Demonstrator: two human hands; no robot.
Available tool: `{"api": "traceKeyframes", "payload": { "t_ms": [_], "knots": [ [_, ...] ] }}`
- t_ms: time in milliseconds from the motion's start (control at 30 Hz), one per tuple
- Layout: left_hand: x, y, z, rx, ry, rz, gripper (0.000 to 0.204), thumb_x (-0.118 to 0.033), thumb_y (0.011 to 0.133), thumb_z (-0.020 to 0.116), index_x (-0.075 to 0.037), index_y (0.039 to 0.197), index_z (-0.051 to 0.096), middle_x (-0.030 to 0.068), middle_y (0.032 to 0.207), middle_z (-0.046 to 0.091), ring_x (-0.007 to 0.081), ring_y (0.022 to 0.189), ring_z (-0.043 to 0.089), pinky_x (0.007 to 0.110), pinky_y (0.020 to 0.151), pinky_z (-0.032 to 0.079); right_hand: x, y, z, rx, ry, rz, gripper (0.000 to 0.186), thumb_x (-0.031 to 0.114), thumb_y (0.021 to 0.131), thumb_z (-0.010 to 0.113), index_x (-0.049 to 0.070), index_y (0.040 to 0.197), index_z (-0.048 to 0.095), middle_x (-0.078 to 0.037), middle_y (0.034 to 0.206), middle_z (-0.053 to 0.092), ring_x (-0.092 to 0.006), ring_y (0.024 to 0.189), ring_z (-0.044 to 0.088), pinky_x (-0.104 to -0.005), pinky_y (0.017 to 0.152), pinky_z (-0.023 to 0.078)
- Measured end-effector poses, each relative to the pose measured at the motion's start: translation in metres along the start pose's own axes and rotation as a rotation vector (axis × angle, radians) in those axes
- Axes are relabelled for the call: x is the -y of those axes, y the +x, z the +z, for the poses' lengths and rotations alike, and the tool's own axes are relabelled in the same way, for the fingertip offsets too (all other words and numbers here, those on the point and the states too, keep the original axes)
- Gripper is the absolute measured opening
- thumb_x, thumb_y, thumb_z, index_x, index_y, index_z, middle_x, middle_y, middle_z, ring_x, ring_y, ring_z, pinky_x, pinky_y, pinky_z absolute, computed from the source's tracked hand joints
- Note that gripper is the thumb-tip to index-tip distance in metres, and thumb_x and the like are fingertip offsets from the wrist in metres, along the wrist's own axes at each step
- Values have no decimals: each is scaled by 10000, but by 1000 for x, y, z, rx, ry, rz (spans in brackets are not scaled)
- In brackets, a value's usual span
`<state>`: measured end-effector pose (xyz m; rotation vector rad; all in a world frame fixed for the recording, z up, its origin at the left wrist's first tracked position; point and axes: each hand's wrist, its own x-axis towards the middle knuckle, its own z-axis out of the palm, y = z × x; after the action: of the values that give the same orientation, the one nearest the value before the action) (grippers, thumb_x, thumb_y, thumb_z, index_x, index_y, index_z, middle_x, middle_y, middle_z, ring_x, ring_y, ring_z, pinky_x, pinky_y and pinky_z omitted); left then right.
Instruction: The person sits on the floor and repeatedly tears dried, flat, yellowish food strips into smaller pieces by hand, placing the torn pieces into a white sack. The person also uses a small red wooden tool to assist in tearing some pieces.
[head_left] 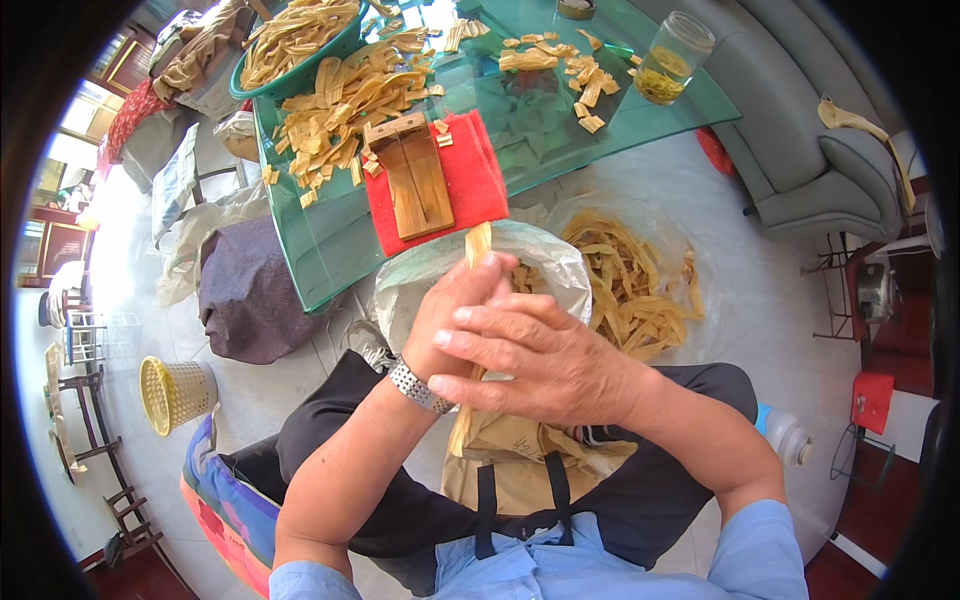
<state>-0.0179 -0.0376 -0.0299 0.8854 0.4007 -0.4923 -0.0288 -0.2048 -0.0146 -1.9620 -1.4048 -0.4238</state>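
Observation:
A long, flat, dried yellow strip (478, 240) runs vertically through my joined hands, its lower end below them. My left hand (450, 305) is closed on it, thumb near the top. My right hand (545, 365) lies across the left one and the strip, fingers extended and slightly apart, thumb hidden. Beneath them are a crinkled white bag (410, 290) and brown paper (550, 460). Just beyond, a wooden cutting tool (415, 190) rests on a red cloth (480, 185) on the glass table (650, 135).
Short cut pieces (325, 110) lie on the table beside a teal basin (245, 80) of strips and a jar (670, 65). More long strips (640, 290) lie right of the bag. A grey sofa (780, 150) stands right; a wastebasket (180, 395) and draped dark cloth (255, 285) are left.

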Motion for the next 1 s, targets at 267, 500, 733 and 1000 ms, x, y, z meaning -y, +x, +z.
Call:
{"api": "traceKeyframes", "payload": {
  "t_ms": [267,500,733,1000],
  "knots": [
    [-13,-9,17,42,117,63,330,-250,1057,469,-12,1268,557,21,825,606,93,751,604,245,674,502,-3,16,0,-196,180,163,208,131,846,726,138,1054,730,-46,989,708,-216,993,667,-403,960,473],
    [-11,-21,-2,301,853,-20,173,-63,947,468,-11,929,632,38,681,596,113,602,614,287,550,523,-17,17,2,-252,345,497,78,34,906,707,-9,969,692,-96,878,640,-271,823,617,-367,752,494],
    [-14,-22,-17,200,1388,529,95,-34,901,590,15,970,631,201,878,641,400,871,635,424,762,513,-24,5,15,-34,247,788,302,257,1010,560,-3,873,630,-151,773,676,-370,734,653,-428,702,534],
    [-18,-22,-16,118,1409,959,220,16,913,607,-12,1128,568,182,1037,639,365,991,634,390,872,513,-45,0,-2,238,1403,1436,300,253,987,451,62,781,555,11,624,483,-76,476,373,-270,439,281]
  ]
}}
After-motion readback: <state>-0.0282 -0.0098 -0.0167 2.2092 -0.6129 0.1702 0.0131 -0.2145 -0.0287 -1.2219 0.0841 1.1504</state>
